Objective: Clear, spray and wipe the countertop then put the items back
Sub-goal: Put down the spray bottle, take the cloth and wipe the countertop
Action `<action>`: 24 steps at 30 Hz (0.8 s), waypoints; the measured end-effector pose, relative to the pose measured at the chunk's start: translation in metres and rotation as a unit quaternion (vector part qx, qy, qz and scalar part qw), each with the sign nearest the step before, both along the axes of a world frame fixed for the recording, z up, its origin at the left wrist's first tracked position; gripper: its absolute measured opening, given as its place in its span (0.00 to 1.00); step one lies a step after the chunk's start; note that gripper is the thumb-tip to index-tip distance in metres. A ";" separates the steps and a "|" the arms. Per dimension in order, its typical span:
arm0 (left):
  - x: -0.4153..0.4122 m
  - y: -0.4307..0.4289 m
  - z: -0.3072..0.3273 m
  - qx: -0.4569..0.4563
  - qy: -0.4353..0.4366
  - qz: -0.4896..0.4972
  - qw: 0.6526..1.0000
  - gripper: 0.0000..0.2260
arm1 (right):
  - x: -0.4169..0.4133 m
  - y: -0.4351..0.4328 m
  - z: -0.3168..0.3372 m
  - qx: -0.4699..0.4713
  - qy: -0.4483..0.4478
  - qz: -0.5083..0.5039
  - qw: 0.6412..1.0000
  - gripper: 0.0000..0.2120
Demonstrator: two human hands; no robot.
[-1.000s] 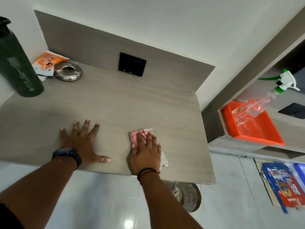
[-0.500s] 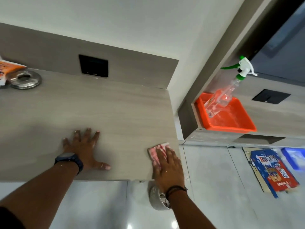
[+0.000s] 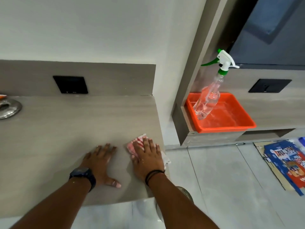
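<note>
My right hand (image 3: 147, 158) presses flat on a pink and white cloth (image 3: 136, 143) near the right edge of the grey wood-grain countertop (image 3: 74, 126). Part of the cloth hangs over that edge. My left hand (image 3: 101, 162) lies flat on the countertop just left of the cloth, fingers spread, holding nothing. A clear spray bottle (image 3: 209, 96) with a white and green trigger leans in an orange tray (image 3: 231, 123) on a lower shelf to the right.
A round steel lid (image 3: 8, 109) sits at the far left of the countertop, with an orange packet (image 3: 2, 96) behind it. A black socket plate (image 3: 70, 84) is on the backsplash. Flattened blue cartons (image 3: 287, 164) lie on the floor, and a metal mesh bin (image 3: 184, 192) stands under the counter.
My right hand slid the cloth rightward along the countertop to its right edge. My left hand followed to the right. The view swung right, so the dark bottle left the frame.
</note>
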State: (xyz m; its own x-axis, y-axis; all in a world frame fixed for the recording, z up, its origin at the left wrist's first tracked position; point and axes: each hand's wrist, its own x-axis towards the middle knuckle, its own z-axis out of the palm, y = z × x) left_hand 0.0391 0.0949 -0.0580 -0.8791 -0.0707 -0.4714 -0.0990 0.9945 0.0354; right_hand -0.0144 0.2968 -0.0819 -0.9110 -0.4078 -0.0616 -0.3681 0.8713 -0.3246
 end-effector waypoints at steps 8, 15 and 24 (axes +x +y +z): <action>-0.045 0.014 0.011 0.035 0.126 -0.129 0.983 0.49 | -0.018 0.019 0.013 -0.012 0.064 0.145 0.987 0.38; -0.082 0.035 0.025 0.043 0.109 -0.283 0.952 0.32 | -0.026 0.043 0.047 0.041 0.017 0.210 0.977 0.29; -0.116 0.016 0.041 0.020 0.026 -0.286 0.958 0.30 | -0.032 0.014 0.072 0.041 -0.086 0.103 0.990 0.23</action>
State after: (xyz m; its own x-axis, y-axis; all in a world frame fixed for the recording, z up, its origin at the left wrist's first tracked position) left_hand -0.0769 0.1106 -0.0167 -0.7916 0.4455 -0.4182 0.4637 0.8837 0.0637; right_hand -0.0461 0.3105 -0.0095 -0.7822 -0.5711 -0.2490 -0.4860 0.8094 -0.3298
